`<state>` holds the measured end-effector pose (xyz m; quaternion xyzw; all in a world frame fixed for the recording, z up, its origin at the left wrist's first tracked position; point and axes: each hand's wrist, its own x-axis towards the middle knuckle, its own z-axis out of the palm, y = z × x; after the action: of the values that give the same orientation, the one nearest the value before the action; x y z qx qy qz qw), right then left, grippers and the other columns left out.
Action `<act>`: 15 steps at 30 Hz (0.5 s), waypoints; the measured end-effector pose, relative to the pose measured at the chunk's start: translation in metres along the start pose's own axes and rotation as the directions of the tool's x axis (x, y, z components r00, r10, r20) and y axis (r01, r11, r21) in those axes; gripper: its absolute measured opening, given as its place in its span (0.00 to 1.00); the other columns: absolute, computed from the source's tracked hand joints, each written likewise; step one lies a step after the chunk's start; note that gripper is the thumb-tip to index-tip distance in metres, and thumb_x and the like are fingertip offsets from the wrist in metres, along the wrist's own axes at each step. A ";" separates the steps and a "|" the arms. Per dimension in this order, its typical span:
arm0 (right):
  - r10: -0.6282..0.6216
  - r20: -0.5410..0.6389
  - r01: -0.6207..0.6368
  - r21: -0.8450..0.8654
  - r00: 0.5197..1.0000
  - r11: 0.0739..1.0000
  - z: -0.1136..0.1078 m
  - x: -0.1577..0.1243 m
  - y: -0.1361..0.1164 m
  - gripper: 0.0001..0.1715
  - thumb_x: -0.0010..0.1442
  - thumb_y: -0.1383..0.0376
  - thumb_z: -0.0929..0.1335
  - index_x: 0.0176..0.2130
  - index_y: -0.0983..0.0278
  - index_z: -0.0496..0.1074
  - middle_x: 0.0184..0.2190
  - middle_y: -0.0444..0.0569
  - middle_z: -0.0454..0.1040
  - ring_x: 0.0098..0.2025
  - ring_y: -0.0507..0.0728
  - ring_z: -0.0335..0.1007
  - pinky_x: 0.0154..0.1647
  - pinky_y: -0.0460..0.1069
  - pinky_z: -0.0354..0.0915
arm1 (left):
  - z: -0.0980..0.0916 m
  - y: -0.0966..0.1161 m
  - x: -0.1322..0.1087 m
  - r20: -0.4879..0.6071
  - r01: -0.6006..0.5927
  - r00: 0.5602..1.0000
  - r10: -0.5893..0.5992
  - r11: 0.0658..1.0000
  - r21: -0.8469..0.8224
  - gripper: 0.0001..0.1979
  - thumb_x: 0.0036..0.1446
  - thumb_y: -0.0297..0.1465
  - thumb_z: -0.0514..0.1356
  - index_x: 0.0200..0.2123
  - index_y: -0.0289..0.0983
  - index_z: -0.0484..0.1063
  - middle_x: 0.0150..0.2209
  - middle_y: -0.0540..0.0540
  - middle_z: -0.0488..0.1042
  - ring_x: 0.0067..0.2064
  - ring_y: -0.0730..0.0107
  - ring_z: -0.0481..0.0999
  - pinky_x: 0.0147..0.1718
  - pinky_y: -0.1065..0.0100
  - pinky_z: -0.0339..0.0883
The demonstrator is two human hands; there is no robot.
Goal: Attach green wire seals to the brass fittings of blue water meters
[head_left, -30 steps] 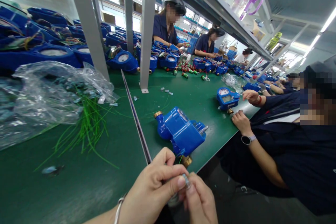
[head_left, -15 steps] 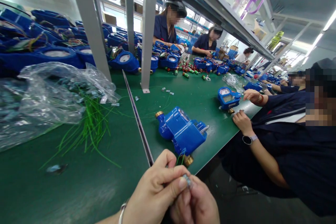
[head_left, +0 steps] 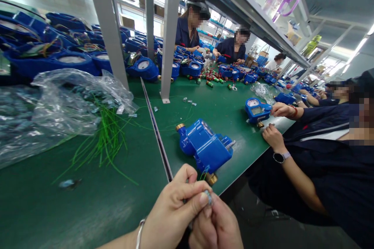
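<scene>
Close to the table's front edge, my left hand (head_left: 173,208) pinches a small translucent blue plastic seal (head_left: 208,197) between thumb and forefinger. My right hand (head_left: 217,223) is closed on the seal from the other side, its fingertips meeting those of the left. Just beyond both hands, a blue water meter (head_left: 206,146) lies on its side with brass threaded ends. Green wire (head_left: 203,176) loops by its near brass end, running down toward my fingers. Left of the metal strip is a bunch of green wires (head_left: 109,136) spilling from a clear plastic bag (head_left: 68,97) of blue seals.
A metal strip (head_left: 156,130) and grey posts (head_left: 169,35) stand on the green table (head_left: 96,210). Blue meters (head_left: 70,60) are piled behind. At right, a co-worker's hands (head_left: 274,136) are at another meter (head_left: 257,109). Loose seals (head_left: 189,101) and green batteries (head_left: 209,84) lie farther back.
The view has shifted slightly, so the table items appear a little farther right. My hands keep their pinch on the seal. The co-worker's upper hand has moved against their meter.
</scene>
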<state>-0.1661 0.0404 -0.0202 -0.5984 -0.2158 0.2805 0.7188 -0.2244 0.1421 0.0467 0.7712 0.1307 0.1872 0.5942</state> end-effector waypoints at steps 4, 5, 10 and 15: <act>-0.241 -0.216 0.178 -0.272 0.946 0.946 0.005 -0.004 0.001 0.22 0.63 0.50 0.58 0.36 0.63 0.68 0.24 0.47 0.70 0.24 0.52 0.66 0.24 0.46 0.63 | 0.000 -0.005 0.000 0.008 0.021 1.000 -0.021 1.000 -0.009 0.19 0.61 0.41 0.52 0.24 0.37 0.72 0.31 0.49 0.57 0.37 0.68 0.61 0.39 0.71 0.59; -0.356 -0.258 0.233 -0.406 0.898 0.884 0.004 -0.006 -0.001 0.20 0.62 0.50 0.60 0.38 0.63 0.68 0.31 0.51 0.73 0.32 0.55 0.70 0.32 0.49 0.65 | 0.001 -0.006 0.000 0.001 0.031 1.000 -0.031 0.999 -0.007 0.19 0.61 0.41 0.52 0.25 0.37 0.73 0.32 0.49 0.57 0.37 0.69 0.61 0.39 0.71 0.58; -0.137 -0.011 0.130 -0.246 0.991 0.961 -0.011 0.001 -0.014 0.19 0.61 0.52 0.61 0.29 0.62 0.67 0.18 0.45 0.67 0.22 0.54 0.64 0.27 0.49 0.64 | 0.001 -0.005 0.001 -0.017 0.046 0.999 -0.046 0.999 -0.027 0.18 0.60 0.40 0.54 0.23 0.36 0.72 0.32 0.50 0.56 0.37 0.70 0.61 0.38 0.72 0.57; 0.172 0.315 -0.252 0.231 0.933 0.940 -0.013 0.016 -0.016 0.19 0.62 0.52 0.55 0.27 0.60 0.57 0.08 0.31 0.43 0.10 0.47 0.33 0.11 0.43 0.42 | -0.004 -0.007 0.007 0.049 0.009 0.999 -0.008 1.000 -0.023 0.15 0.59 0.39 0.55 0.27 0.37 0.75 0.34 0.49 0.57 0.39 0.69 0.63 0.40 0.72 0.59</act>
<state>-0.1432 0.0390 -0.0070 -0.4679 -0.2126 0.4685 0.7186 -0.2201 0.1501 0.0419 0.7682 0.1171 0.1673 0.6068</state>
